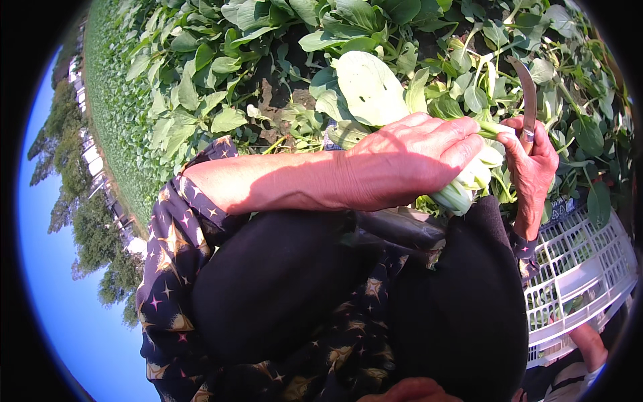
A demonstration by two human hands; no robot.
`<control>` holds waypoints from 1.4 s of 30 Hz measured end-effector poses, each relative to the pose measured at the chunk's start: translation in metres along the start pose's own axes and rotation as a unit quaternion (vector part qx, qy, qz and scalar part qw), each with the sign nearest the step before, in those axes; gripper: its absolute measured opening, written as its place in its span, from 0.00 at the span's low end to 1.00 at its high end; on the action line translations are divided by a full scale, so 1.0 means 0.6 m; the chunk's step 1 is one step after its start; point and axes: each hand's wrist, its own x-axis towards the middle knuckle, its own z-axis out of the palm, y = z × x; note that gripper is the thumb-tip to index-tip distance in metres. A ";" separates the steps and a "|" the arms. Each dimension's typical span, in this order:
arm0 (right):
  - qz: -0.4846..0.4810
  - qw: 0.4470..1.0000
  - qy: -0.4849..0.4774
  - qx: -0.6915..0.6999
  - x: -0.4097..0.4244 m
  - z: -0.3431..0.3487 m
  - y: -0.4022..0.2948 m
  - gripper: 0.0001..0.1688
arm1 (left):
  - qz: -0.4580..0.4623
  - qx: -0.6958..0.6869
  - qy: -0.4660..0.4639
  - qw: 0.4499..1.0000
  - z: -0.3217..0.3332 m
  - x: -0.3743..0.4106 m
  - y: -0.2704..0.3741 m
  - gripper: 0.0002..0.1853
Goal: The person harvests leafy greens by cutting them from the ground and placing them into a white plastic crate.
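Note:
My left hand (412,158) is closed around a bunch of leafy greens with pale stems (462,186), held over my knees. One broad, sunlit leaf (371,88) of the greens points up and to the left. At the right, my right hand (532,153) grips the handle of a curved knife (525,95), its blade pointing up, away from the bunch. The thumb of my right hand touches or nearly touches a pale stalk (495,128) at the bunch's right end. My left palm and fingers hide part of the stems.
Leafy green plants (226,65) grow in front of me, with soil (274,105) showing between some. A white plastic crate (582,271) with greens inside stands at my right. Beside it, at the lower right, is another person's arm (587,344). Trees and pale structures line the field's far edge.

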 end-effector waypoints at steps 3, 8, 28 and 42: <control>0.038 0.973 -0.077 0.213 -0.016 0.017 -0.002 0.14 | 0.001 0.003 0.032 0.999 0.022 0.005 -0.008 0.28; 0.127 0.939 -0.100 0.305 -0.032 0.037 0.011 0.14 | -0.048 -0.084 -0.089 0.991 0.021 -0.001 -0.012 0.37; 0.005 0.997 0.027 -0.072 -0.024 0.024 0.032 0.18 | 0.102 0.316 -0.004 0.943 0.054 -0.020 -0.042 0.17; 0.104 0.947 -0.039 0.301 -0.012 0.037 0.033 0.37 | -0.032 0.158 -0.059 0.985 0.044 0.042 -0.053 0.29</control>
